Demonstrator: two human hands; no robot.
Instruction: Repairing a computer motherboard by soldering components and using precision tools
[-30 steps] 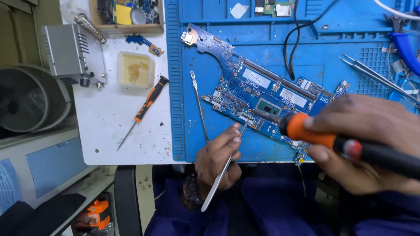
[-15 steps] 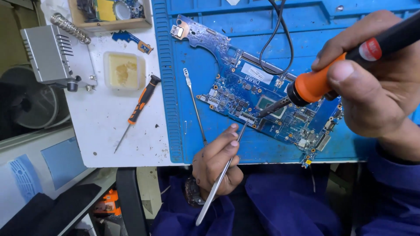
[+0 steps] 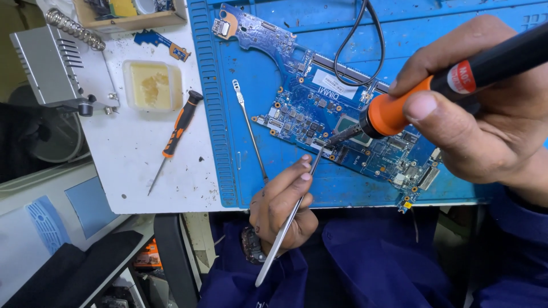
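Observation:
A blue laptop circuit board (image 3: 308, 97) lies on a blue silicone work mat (image 3: 251, 165). My right hand (image 3: 479, 120) grips a soldering iron (image 3: 399, 111) with an orange and black handle; its tip touches the board near the front edge. My left hand (image 3: 282, 205) pinches metal tweezers (image 3: 285, 228) whose points meet the board right beside the iron's tip. A black cable (image 3: 359, 40) loops over the board's far side.
A thin metal pry tool (image 3: 250, 128) lies on the mat left of the board. On the white table (image 3: 142, 171) are an orange-handled screwdriver (image 3: 174, 134), a small tub of yellowish flux (image 3: 151, 85), a grey soldering iron stand (image 3: 54, 65) and a wooden tray (image 3: 131, 17).
The view has closed in on the board. My right hand brought the iron's tip down toward the board's front edge, next to the tweezers' points. My left hand kept the tweezers in place.

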